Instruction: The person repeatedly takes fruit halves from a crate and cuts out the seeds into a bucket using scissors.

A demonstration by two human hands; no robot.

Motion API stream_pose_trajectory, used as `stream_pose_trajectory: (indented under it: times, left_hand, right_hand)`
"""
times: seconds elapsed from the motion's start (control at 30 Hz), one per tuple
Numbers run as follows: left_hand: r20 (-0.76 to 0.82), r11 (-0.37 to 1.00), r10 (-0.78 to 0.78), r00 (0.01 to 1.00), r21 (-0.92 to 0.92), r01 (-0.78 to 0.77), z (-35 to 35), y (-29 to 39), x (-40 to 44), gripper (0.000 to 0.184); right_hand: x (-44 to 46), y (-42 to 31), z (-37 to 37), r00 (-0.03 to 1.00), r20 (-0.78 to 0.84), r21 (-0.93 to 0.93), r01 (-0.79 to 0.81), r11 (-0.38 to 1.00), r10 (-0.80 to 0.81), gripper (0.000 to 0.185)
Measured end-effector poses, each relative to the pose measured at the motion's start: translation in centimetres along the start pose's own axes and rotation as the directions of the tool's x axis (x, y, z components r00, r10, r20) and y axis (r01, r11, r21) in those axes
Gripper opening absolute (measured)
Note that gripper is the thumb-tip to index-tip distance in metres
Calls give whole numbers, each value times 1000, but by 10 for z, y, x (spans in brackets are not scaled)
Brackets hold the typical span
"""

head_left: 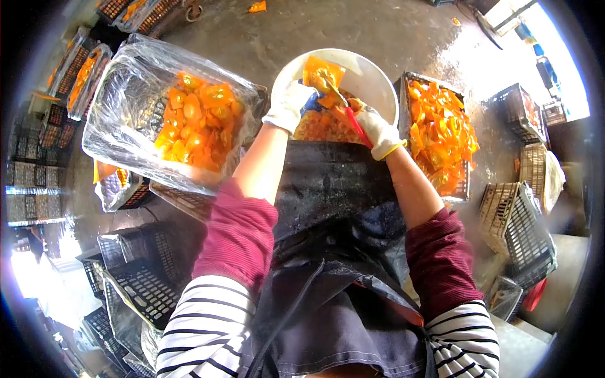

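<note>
My left hand [288, 108], in a white glove with blue at the fingers, grips a glossy orange packet [322, 70] over a white tub [389, 82]. In my right hand [379, 132], also white-gloved with a yellow cuff, is a red-handled tool [358, 127]. Its narrow end reaches up to the packet; whether it is a knife or scissors I cannot tell. Orange-brown chunks [324, 130] lie in the tub beneath both hands. To the left, a plastic-lined crate [129, 104] holds rounded orange packets [200, 120].
Right of the tub stands a crate heaped with flatter orange packets [442, 129]. Plastic crates [528, 233] are stacked at the right, with black crates [142, 290] at the lower left. A dark apron [334, 189] covers my front. An orange scrap [257, 7] lies on the wet floor.
</note>
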State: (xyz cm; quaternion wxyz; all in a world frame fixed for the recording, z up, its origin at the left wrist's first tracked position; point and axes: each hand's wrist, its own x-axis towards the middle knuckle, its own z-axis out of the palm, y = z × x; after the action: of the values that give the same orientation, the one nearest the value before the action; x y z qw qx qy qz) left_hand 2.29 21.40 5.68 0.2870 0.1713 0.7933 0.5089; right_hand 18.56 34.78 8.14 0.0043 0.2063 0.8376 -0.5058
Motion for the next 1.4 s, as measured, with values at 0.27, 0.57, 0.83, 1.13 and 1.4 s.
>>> stream_pose_trajectory:
  times: [0.27, 0.57, 0.83, 1.13, 1.4]
  left_hand:
    - [34, 989, -60, 998, -136, 64, -8, 4, -2, 40]
    - [6, 977, 11, 1000, -214, -9, -4, -22, 19, 31]
    - [-51, 986, 165, 985, 33, -164, -5, -57, 46, 26]
    - [-179, 881, 253, 951, 448, -150, -16, 35, -40, 30]
    - [0, 763, 308, 951, -598, -247, -8, 32, -25, 40]
  right_hand:
    - [-4, 0, 3, 1000, 25, 174, -18, 985, 14, 32]
    - [-10, -8, 1, 999, 17, 116, 42, 992, -45, 30]
    - [-13, -27, -5, 978, 92, 89, -194, 977, 186, 31]
    - [4, 8, 3, 994, 104, 64, -46, 997, 39, 35]
    - [-13, -23, -13, 972, 235, 636, -157, 756, 4, 32]
